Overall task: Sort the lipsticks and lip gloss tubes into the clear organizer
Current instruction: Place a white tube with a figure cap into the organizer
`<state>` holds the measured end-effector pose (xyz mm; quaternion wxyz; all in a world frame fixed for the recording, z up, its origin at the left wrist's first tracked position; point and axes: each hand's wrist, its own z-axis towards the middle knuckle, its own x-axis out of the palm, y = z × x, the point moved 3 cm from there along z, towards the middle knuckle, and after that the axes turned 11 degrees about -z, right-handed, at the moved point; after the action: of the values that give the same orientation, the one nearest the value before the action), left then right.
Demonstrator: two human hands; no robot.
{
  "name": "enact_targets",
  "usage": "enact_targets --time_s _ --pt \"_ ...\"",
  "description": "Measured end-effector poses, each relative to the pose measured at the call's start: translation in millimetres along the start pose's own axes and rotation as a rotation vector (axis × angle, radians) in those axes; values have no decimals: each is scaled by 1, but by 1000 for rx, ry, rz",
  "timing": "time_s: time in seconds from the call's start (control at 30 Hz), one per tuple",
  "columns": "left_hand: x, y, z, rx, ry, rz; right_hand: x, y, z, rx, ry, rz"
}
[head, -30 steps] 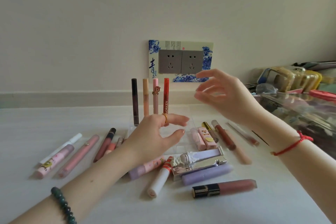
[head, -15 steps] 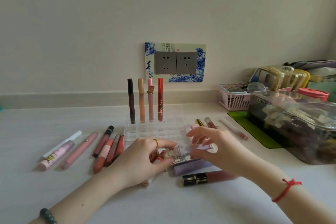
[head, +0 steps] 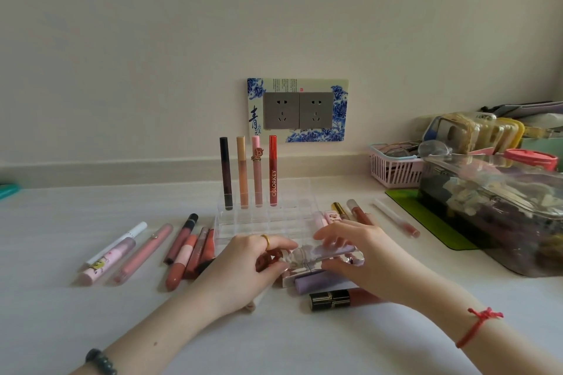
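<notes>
Both my hands are down on the white table (head: 91, 329) just in front of the clear organizer (head: 265, 219). My left hand (head: 243, 271), gold ring on it, pinches the ornate clear cap end of a silver tube (head: 307, 259) between thumb and fingers. My right hand (head: 365, 256) is on the same tube's other end, fingers curled over it, thumb under; looks like a grasp, though the tube is partly hidden. The tube lies roughly level, touching or just above the pile.

Below it: a lilac tube (head: 323, 281) and a black-gold gloss (head: 338, 300), both flat on the table.

The organizer's back row holds four tubes upright, left to right: dark one (head: 226, 173), tan one (head: 242, 172), pink one (head: 257, 172), red one (head: 273, 172). The other slots look unfilled.

Left of the organizer, loose tubes (head: 146, 253) lie flat, side by side. Right of it, a few more (head: 350, 211) behind my right hand, and a thin white one (head: 396, 221) near the green mat (head: 426, 222).
</notes>
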<state>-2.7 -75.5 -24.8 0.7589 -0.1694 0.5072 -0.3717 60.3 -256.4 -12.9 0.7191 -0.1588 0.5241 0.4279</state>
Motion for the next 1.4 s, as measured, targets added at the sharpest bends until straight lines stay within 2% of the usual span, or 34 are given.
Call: enact_targets --time_s 0.3,0.6,0.8,0.93,1.1,1.23,1.4 --pt "1 -8 1 50 13 7 -1 -1 3 3 8 -43" --pt "-7 -24 10 124 15 -83 -3 -2 14 -71 102 -153" --pt "-23 -45 24 256 -88 -111 -26 5 22 -80 49 -124" --pt "-41 -58 41 308 -236 -271 -51 12 37 -63 -67 17" --pt "-53 -53 67 202 -379 -541 -69 13 69 12 -245 181" --pt "-43 -34 81 34 -374 -567 -68 6 94 88 -349 327" --pt "-31 -21 89 -2 -342 -565 -53 -3 117 138 -350 467"
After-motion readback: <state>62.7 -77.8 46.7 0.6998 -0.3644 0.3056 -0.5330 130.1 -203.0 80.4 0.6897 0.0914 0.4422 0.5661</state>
